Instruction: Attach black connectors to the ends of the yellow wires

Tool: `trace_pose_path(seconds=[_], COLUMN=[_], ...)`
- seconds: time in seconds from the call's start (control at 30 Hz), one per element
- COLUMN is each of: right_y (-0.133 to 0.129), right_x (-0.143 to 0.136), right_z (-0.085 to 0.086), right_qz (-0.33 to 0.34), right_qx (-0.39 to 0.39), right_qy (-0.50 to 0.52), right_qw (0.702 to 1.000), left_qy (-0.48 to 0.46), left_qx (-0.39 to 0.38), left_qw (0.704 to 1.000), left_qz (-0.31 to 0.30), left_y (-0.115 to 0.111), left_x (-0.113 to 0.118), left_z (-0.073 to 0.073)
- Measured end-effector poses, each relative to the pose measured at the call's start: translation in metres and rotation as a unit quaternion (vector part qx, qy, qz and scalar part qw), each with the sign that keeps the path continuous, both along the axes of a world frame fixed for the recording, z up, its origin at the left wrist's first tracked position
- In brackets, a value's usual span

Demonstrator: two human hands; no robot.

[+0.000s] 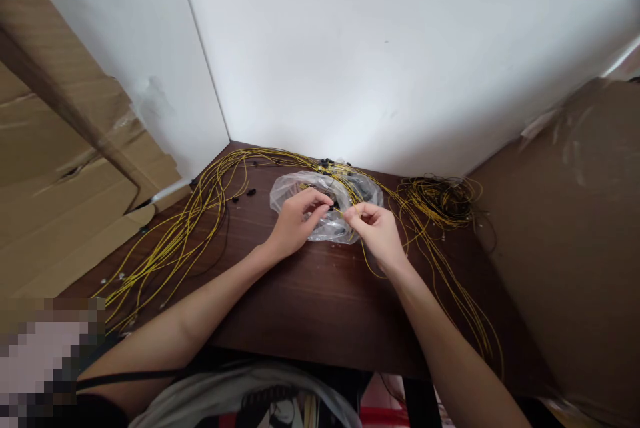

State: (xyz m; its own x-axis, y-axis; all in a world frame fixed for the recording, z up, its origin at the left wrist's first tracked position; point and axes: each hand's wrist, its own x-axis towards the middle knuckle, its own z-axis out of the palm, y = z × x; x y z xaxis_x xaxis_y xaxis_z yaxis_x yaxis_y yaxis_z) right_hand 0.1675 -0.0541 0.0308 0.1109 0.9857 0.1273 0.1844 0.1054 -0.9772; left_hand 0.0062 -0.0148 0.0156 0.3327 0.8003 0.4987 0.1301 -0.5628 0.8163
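Note:
Over a clear plastic bag [283, 189] at the middle of the table, my two hands are close together. My left hand [299, 218] is closed in a pinch, with a small black piece [331, 205] at its fingertips. A thin yellow wire [338, 211] runs from there to my right hand [374, 225], whose thumb and fingers pinch it. Part of the wire drops in a loop below my right hand. Small dark pieces show inside the bag, too small to name. Behind it, a bundle of yellow wires [273, 151] lies across the table.
Yellow wires [165, 241] fan out on the left, and more run down the right side. A coiled tangle of wires [440, 201] sits at the back right. Cardboard [60, 168] stands left, another brown panel [575, 235] right, and a white wall [380, 48] behind the brown table [320, 308].

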Motion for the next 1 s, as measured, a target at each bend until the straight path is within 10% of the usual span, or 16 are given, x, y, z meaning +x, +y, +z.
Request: trace_pose_path(seconds=[1.0], right_y=[-0.0028], right_x=[-0.001], right_z=[-0.0009], right_qz=[-0.051], right_qx=[0.005], right_qy=[-0.105], right_qw=[0.993], left_qy=[0.061], left_qx=[0.15], left_qw=[0.986], left_qz=[0.04], left_y=[-0.0032], left_x=[0.0014], left_z=[-0.0034])
